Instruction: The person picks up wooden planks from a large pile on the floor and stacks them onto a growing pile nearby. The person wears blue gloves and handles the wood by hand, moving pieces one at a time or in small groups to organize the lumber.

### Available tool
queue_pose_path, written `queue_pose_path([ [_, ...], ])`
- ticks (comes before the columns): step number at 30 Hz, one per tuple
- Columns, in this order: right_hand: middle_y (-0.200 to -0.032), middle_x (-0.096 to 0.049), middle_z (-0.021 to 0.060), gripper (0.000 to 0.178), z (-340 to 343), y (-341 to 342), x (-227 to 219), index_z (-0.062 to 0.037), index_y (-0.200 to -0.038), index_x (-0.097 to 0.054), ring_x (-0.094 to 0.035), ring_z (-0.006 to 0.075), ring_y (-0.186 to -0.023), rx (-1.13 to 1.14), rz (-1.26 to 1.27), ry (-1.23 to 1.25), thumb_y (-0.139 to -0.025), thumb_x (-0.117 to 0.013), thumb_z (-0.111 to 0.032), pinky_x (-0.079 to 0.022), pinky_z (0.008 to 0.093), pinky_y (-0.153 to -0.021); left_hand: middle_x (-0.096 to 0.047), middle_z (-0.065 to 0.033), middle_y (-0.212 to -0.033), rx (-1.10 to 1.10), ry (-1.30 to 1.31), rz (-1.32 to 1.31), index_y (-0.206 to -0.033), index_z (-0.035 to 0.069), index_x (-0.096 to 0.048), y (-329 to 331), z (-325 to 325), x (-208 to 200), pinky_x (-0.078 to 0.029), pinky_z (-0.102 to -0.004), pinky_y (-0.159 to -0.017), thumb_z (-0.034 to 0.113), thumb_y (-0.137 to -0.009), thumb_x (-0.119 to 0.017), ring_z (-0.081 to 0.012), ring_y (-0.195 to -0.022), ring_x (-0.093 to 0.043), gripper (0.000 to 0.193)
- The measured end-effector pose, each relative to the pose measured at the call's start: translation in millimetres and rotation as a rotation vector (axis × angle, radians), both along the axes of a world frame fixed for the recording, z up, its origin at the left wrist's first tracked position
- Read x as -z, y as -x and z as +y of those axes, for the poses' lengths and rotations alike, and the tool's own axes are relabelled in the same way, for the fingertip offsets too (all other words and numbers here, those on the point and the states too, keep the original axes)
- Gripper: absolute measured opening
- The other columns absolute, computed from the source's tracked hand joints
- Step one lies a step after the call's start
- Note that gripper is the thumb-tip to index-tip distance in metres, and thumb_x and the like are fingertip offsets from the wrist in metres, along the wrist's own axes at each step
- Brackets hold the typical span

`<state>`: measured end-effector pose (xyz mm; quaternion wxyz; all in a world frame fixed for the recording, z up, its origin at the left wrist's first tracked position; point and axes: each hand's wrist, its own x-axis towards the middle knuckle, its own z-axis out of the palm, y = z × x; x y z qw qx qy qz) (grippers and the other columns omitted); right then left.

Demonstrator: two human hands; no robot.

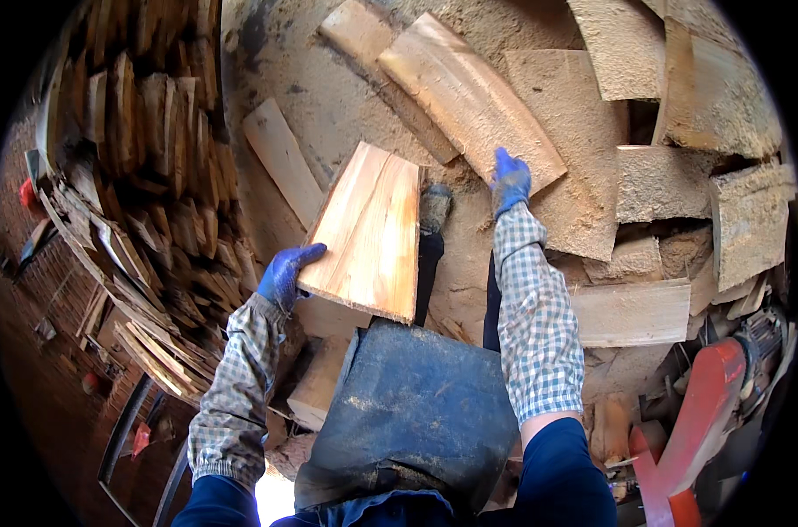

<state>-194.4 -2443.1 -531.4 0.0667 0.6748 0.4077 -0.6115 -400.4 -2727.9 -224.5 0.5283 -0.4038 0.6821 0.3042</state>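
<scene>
My left hand [289, 274], in a blue work glove, is closed on the near left corner of a pale wooden board [368, 233], its thumb lying on top. The board is held tilted in front of my dark apron [408, 404] and has brownish grain lines. My right hand [511, 182], gloved in blue too, is at the near end of a longer curved-looking plank [465, 97] farther off. Its thumb lies over that plank's end, while the other fingers are mostly hidden. Checked sleeve covers run up both forearms.
Rough split wood is stacked high in a pile [153, 132] on the left. More sawdust-coated boards [671, 184] lie stacked at right. A narrow plank [285, 158] rests on the sawdusty ground [285, 53]. Red machinery [698, 422] stands at the lower right.
</scene>
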Motion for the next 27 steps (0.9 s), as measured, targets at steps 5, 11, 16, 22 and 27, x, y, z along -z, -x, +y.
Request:
queue_pose_path([
  [5, -0.153, -0.019, 0.0161, 0.095, -28.3, -67.4, -2.7, -0.0166, -0.148, -0.023, -0.022, 0.0401, -0.137, 0.57, -0.037, 0.425, -0.075, -0.066, -0.06, -0.022, 0.0538, -0.108, -0.067, -0.0138, -0.08, -0.11, -0.02, 0.031, -0.097, -0.005, -0.065, 4.7, -21.2, -0.4, -0.053, -0.0268, -0.061, 0.025, -0.078, -0.069, -0.0202, -0.065, -0.066, 0.036],
  [11, -0.148, -0.027, 0.0178, 0.089, -42.0, -59.9, 1.6, -0.0152, -0.147, -0.024, -0.032, 0.0351, -0.132, 0.165, 0.096, 0.057, -0.078, -0.068, -0.05, -0.031, 0.0519, -0.104, -0.067, -0.0159, -0.09, -0.127, -0.033, 0.033, -0.098, -0.005, -0.065, 12.7, -34.2, -3.7, -0.052, -0.0292, -0.074, 0.022, -0.079, -0.069, -0.0206, -0.078, -0.066, 0.033],
  [16, -0.111, -0.059, 0.0081, 0.049, -26.7, -38.4, -46.7, -0.0118, -0.118, -0.057, -0.056, 0.0238, -0.093, 0.509, 0.208, 0.33, -0.08, -0.072, -0.04, -0.049, 0.0326, -0.077, -0.065, -0.0127, -0.076, -0.02, -0.026, 0.07, -0.093, -0.003, -0.067, 0.1, -46.3, -0.1, -0.048, -0.0276, -0.064, 0.03, -0.079, -0.07, -0.0176, -0.064, -0.061, 0.036],
  [22, -0.095, -0.065, 0.0061, 0.04, 2.9, 29.7, -181.0, -0.0012, -0.107, -0.061, -0.06, 0.0159, -0.08, 0.096, 0.346, -0.05, -0.081, -0.074, -0.029, -0.049, 0.0287, -0.071, -0.062, -0.009, -0.072, -0.006, -0.053, 0.006, -0.095, -0.002, -0.065, -3.4, -43.9, -2.6, -0.049, -0.0298, -0.056, 0.034, -0.076, -0.071, -0.0163, -0.061, -0.059, 0.041],
  [27, -0.098, -0.065, 0.0103, 0.039, -31.7, 77.4, -296.1, 0.0005, -0.113, -0.058, -0.061, 0.0191, -0.083, -0.446, 0.513, -0.398, -0.081, -0.074, -0.016, -0.05, 0.0304, -0.073, -0.062, -0.0091, -0.077, -0.052, -0.056, -0.034, -0.097, 0.001, -0.064, -9.8, -44.9, -3.9, -0.052, -0.0304, -0.057, 0.038, -0.076, -0.071, -0.0194, -0.062, -0.061, 0.043],
])
